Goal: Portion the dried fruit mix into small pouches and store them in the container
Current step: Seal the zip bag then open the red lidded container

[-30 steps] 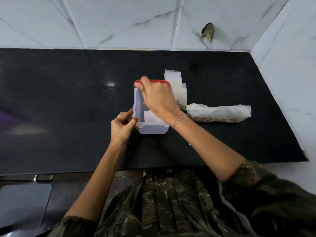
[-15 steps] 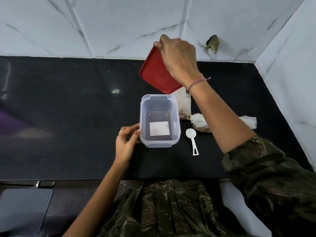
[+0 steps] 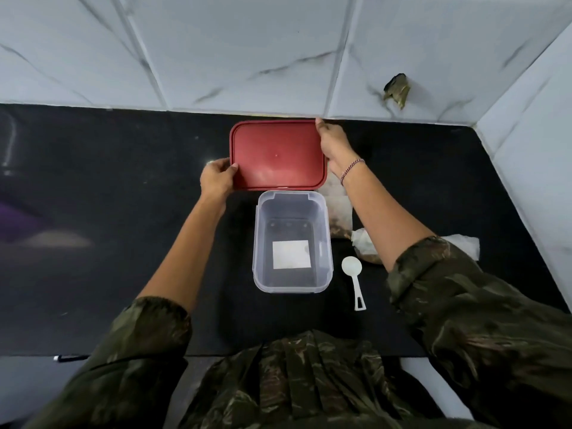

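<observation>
A clear plastic container [image 3: 322,239] stands open on the black counter, with only a white label showing at its bottom. Behind it, near the wall, lies the red lid [image 3: 277,154]. My left hand [image 3: 218,178] grips the lid's left edge and my right hand [image 3: 334,144] holds its right edge. To the right of the container lie small clear pouches [image 3: 340,216] and a plastic bag of dried fruit mix [image 3: 366,247], partly hidden by my right forearm. A white plastic scoop [image 3: 354,275] lies beside the container's right wall.
The black counter [image 3: 123,230] ends at a white tiled wall behind and on the right. A dark broken spot [image 3: 397,92] marks the back wall. A small dark object [image 3: 69,357] lies at the counter's front edge on the left.
The red lid came off the container and went from held up in my right hand to flat behind the container. My left hand left the container and took the lid's left edge.
</observation>
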